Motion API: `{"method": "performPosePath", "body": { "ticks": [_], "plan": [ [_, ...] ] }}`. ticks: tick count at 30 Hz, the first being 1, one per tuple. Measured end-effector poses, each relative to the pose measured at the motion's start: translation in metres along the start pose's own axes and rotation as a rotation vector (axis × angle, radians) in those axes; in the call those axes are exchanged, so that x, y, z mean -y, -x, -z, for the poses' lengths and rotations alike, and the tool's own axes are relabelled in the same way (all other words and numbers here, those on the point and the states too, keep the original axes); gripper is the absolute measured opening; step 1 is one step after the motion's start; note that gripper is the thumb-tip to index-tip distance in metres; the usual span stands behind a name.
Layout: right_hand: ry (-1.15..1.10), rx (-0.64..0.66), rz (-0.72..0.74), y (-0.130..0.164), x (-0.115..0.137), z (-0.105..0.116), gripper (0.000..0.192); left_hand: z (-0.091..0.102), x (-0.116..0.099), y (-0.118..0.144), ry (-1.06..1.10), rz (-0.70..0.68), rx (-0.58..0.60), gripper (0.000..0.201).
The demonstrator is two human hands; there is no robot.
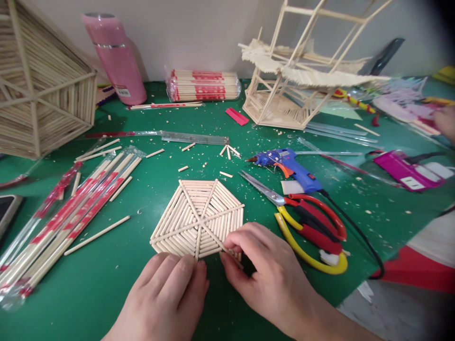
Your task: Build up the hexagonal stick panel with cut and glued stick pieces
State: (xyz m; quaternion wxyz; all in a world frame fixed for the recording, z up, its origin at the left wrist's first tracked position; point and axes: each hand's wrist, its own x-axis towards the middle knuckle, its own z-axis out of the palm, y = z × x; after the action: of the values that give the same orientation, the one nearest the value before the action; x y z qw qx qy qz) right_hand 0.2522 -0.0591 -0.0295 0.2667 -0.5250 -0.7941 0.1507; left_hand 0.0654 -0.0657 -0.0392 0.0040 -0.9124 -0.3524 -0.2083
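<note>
A flat hexagonal panel of wooden sticks (188,222) lies on the green table, its rows of sticks crossed by spokes that meet at the middle. My left hand (170,289) is closed at the panel's near edge, fingers curled and thumb pressed in beside them; the fingertips are partly hidden. At the near right corner, my right hand (263,270) pinches the panel's edge between thumb and fingers. Whether a separate small stick is in that pinch I cannot tell. Right of the panel lie scissors (302,218) with red and yellow handles and a blue glue gun (289,166).
A stick frame model (280,94) stands at the back right, a larger stick panel (46,85) at the left. Also here: a pink bottle (117,61), bundled sticks (204,85), bagged sticks (78,218), a clear ruler (195,138), a purple power adapter (408,170). Another person's hand (446,123) shows far right.
</note>
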Motion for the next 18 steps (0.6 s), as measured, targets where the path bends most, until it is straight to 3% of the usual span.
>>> {"method": "performPosePath", "body": {
  "ticks": [9,12,18],
  "plan": [
    [-0.123,0.048,0.001,0.000,0.000,0.007,0.013,0.003,0.000,0.003,0.033,0.015,-0.100,0.009],
    [-0.169,0.009,0.010,-0.001,0.000,0.008,0.014,0.005,-0.003,-0.002,0.033,0.032,-0.138,0.006],
    [-0.184,-0.081,0.011,-0.001,-0.001,0.007,0.012,0.004,-0.014,-0.017,-0.066,0.033,-0.107,0.019]
  ]
}}
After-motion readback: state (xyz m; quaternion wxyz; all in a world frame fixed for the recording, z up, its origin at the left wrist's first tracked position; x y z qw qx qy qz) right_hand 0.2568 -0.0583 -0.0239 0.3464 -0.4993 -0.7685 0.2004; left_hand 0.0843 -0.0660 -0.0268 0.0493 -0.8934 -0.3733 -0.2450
